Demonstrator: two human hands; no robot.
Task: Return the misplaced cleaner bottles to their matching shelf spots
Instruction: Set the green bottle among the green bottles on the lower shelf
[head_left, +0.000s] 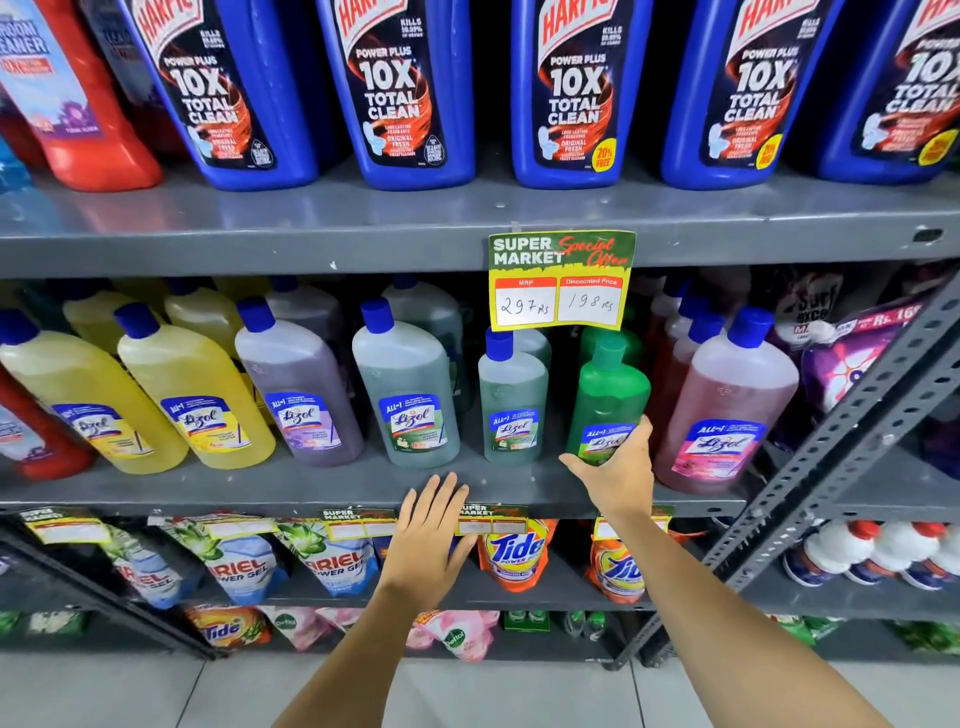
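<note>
The right hand (615, 470) is resting on the lower front of the green bottle (608, 402), with the thumb spread to the left and the fingers lying over the label; it looks like a loose touch, and I cannot tell if it is really gripping. The left hand (434, 535) is flat and released, holding nothing, with the fingertips over the front edge of the middle shelf (311, 491).

The green bottle is standing upright near the front edge of this shelf, between a small pale-green bottle (511, 402) on its left and a pink bottle (724, 405) on its right. More green bottles seem to be standing behind it, so this may be its proper row — I am not sure.

The bottle is appearing full of liquid, so I judge it rather heavy for its size. The plastic is smooth and could be slippery, but stiff enough and not fragile. The best hold is probably around the body at the label height, or at the narrow neck under the cap.

The neighbours — yellow bottles (192, 395), a purple bottle (298, 395) and a larger grey-green bottle (408, 395) — are all capped and looking nearly full.
</note>
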